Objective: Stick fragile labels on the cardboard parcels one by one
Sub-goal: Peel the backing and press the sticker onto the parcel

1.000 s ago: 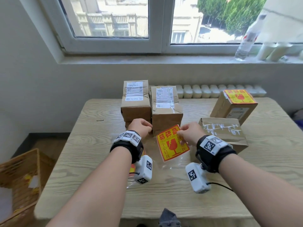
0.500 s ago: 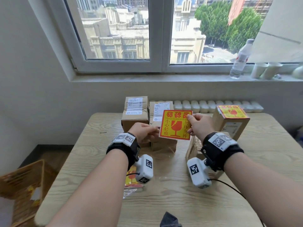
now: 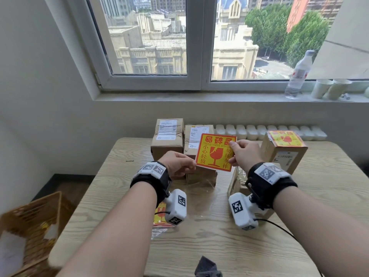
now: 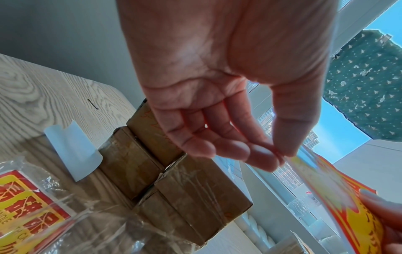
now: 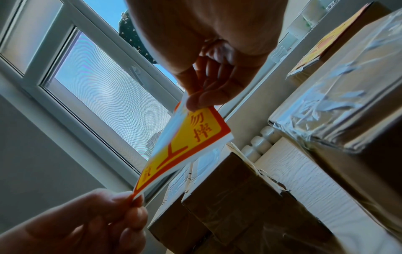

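Hands (image 3: 179, 163) (image 3: 246, 154) still hold the label (image 3: 215, 154), barely moved.

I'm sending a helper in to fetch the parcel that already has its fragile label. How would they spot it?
Start at the wooden table under the window. The labelled parcel stands at the far right, by the wall. It alone has a red and yellow sticker on top; the two boxes on the left show only white shipping slips.
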The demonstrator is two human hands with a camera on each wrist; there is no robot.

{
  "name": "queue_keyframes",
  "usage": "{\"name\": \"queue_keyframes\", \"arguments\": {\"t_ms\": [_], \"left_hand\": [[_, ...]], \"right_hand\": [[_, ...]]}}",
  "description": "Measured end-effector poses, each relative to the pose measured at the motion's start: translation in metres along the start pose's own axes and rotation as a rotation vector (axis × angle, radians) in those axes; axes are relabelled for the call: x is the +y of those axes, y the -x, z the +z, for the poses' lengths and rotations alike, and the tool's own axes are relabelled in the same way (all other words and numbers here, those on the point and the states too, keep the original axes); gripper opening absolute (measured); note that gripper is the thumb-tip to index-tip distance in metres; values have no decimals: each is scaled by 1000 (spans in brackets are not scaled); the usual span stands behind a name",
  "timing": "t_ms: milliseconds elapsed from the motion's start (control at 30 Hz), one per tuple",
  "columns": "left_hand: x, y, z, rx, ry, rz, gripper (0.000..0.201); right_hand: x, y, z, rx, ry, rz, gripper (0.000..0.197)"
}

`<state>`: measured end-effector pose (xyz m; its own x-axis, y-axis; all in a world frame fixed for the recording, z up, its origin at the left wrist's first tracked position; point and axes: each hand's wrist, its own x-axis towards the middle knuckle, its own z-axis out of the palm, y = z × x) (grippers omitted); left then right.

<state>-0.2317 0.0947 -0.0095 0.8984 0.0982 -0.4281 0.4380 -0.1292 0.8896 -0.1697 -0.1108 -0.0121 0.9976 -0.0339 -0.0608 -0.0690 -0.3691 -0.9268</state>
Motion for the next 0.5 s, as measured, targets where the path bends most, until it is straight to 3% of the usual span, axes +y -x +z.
{"name": "queue_keyframes", "arguments": {"t_ms": [500], "left_hand": [[-2,3,2,5,23,-26,8]], "right_hand": [[-1,5,0,-1,40,15,23]]}}
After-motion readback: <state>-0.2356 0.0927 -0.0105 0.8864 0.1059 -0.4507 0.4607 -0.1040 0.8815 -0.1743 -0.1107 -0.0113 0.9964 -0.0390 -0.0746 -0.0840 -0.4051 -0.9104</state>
